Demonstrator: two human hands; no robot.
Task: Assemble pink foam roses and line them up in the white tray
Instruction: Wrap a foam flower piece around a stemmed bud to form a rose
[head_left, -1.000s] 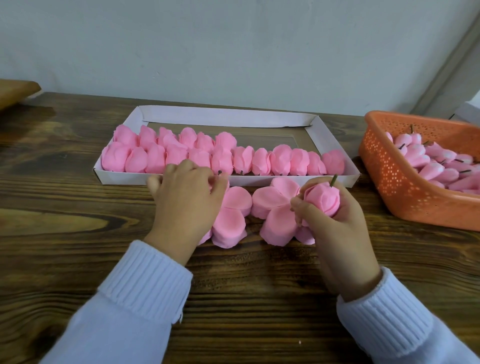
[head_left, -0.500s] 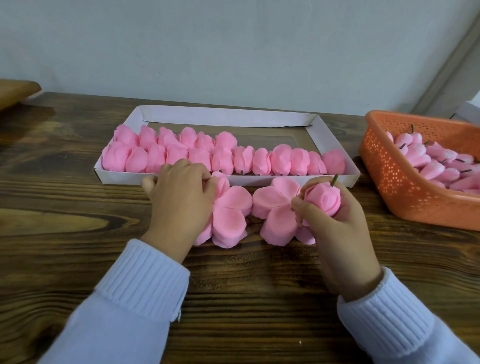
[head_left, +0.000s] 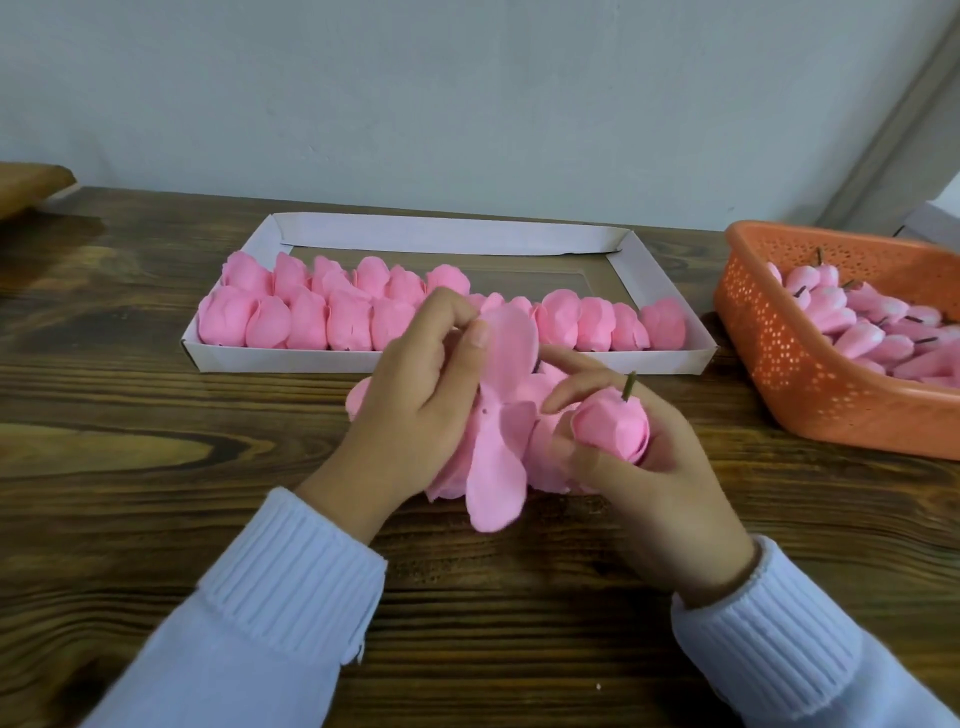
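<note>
Now: left hand (head_left: 415, 410) pinches petal sheet (head_left: 498, 462), right hand (head_left: 654, 488) grips bud (head_left: 610, 428). I'd centre the sheet's hole (head_left: 484, 410) over the stem (head_left: 629, 385), push gently.

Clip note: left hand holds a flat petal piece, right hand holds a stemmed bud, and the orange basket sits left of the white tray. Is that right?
Not quite: the head view shows the orange basket right of the white tray. The left hand does hold the petal piece and the right hand the stemmed bud.
</note>
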